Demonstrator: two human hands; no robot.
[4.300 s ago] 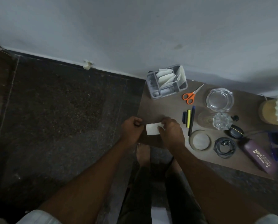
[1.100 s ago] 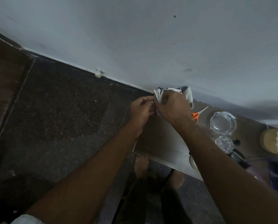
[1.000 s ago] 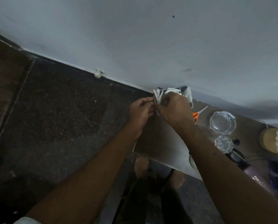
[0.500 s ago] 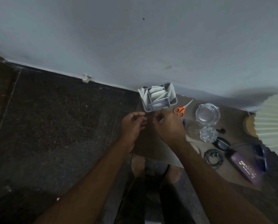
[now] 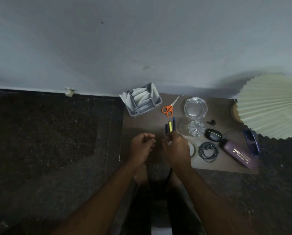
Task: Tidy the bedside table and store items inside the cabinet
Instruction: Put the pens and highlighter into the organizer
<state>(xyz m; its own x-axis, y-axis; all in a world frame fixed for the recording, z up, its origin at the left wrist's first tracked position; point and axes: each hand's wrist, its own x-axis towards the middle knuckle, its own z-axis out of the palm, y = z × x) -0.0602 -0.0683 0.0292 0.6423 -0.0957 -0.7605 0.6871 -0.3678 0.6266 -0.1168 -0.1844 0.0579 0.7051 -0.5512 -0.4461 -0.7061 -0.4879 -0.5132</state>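
Both hands have drawn back from the grey caddy [image 5: 133,111] at the table's far left corner, and the folded white papers [image 5: 140,97] now stand in its compartments. The left hand [image 5: 142,148] hangs over the bedside table [image 5: 142,126] near its front edge, fingers loosely curled round nothing. The right hand [image 5: 175,149] is just beside it, fingertips at the near ends of the yellow highlighter [image 5: 170,126] and the two dark pens flanking it; whether it already pinches one cannot be told. These are slim, smooth and round, lying side by side, so grabbing one would likely roll the others toward the faceted cut-glass piece [image 5: 193,129] just to their right, or off the smooth brown top. The thick glass ashtray [image 5: 195,107] and orange-handled scissors [image 5: 169,107] lie farther back. The cabinet is out of view.
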